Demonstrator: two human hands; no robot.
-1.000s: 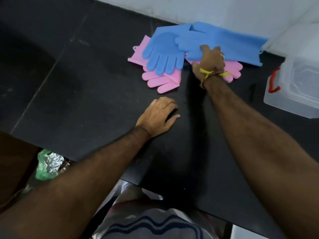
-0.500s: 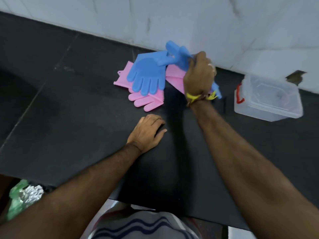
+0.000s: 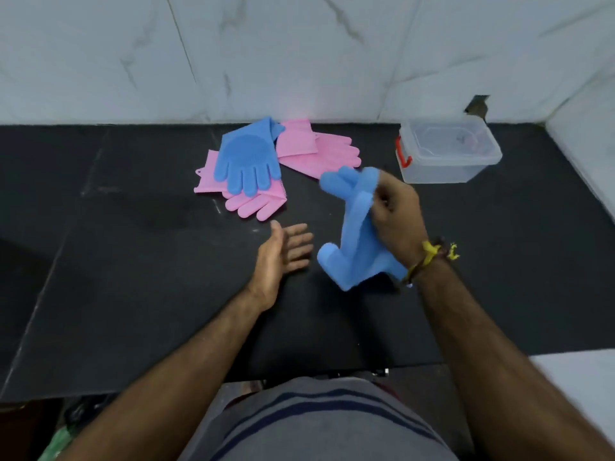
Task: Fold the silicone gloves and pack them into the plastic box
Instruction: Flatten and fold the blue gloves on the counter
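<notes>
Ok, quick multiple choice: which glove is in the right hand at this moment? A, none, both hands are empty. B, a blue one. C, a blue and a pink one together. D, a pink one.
B: the right hand grips a crumpled blue glove raised off the counter, while both pink gloves and the other blue one lie by the wall, and the left hand is open and empty.

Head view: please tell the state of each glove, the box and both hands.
Blue glove in hand: lifted, hanging crumpled.
Second blue glove: flat, unfolded, on a pink one.
Left pink glove: flat, partly covered.
Right pink glove: flat, unfolded.
Plastic box: lid on.
Right hand: gripping.
Left hand: open, empty.
</notes>
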